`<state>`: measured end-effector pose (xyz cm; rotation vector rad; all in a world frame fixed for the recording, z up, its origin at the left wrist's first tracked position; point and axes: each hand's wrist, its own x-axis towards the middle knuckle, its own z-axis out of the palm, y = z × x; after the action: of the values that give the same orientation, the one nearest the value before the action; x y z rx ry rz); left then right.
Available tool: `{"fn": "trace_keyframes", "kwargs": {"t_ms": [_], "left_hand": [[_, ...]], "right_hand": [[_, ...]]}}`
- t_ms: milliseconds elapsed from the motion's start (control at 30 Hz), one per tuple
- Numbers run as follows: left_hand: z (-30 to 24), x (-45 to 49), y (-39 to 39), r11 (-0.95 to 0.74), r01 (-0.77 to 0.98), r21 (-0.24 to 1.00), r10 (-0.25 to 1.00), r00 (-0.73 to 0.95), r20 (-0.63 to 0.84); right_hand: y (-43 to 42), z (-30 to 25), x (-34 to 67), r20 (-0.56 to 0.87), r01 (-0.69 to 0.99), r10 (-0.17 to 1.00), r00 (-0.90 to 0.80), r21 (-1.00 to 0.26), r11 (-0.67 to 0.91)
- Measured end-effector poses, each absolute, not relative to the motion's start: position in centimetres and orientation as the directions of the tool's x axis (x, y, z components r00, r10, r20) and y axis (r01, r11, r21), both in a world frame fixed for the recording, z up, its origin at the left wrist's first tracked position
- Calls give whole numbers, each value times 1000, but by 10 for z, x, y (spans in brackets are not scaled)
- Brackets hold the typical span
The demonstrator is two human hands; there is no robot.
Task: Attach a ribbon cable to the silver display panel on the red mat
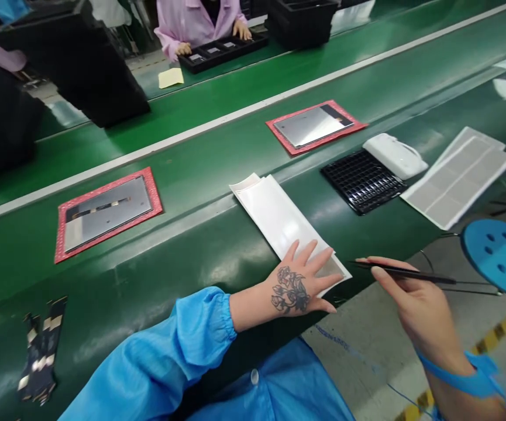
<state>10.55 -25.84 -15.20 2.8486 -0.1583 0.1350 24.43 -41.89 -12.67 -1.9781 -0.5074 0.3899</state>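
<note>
My left hand lies flat with its fingers spread on the near end of a stack of white sheets. A tattoo covers its back. To its right, my right hand pinches black tweezers, whose tips point left toward the sheets' near corner without touching them. A blue strap circles my right wrist. Beyond the sheets, a flat display panel rests on a red bubble-wrap sheet. Another panel with a dark flex strip lies on red wrap at left.
A black gridded tray, a white rounded case and grey-white label sheets lie at right. Dark flex cables are at lower left. A blue stool stands beyond the edge. Across the bench, a person in pink handles a black tray.
</note>
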Motion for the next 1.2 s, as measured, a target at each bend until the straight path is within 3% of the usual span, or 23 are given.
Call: {"fn": "trace_keyframes", "kwargs": {"t_ms": [167, 533, 733, 867, 1000, 1200], "left_hand": [[-166, 110, -256, -942, -137, 307, -126, 990, 56], [-178, 108, -257, -934, -155, 323, -116, 984, 137], [-174, 105, -257, -919, -159, 361, -117, 984, 136], [-158, 113, -250, -903, -52, 426, -12, 995, 94], [-143, 131, -234, -931, 194, 308, 174, 981, -89], [-143, 140, -225, -960, 180, 213, 152, 979, -139]], "right_hand": [[-423, -142, 246, -70, 116, 511, 857, -939, -325], [-424, -152, 248, -45, 238, 586, 809, -886, -397], [-420, -150, 251, -129, 149, 596, 793, -907, -394], [-417, -149, 254, -135, 153, 600, 788, -902, -403], [-416, -145, 253, -18, 363, 629, 777, -803, -473], [-418, -135, 244, 280, 772, 771, 572, -503, -389]]}}
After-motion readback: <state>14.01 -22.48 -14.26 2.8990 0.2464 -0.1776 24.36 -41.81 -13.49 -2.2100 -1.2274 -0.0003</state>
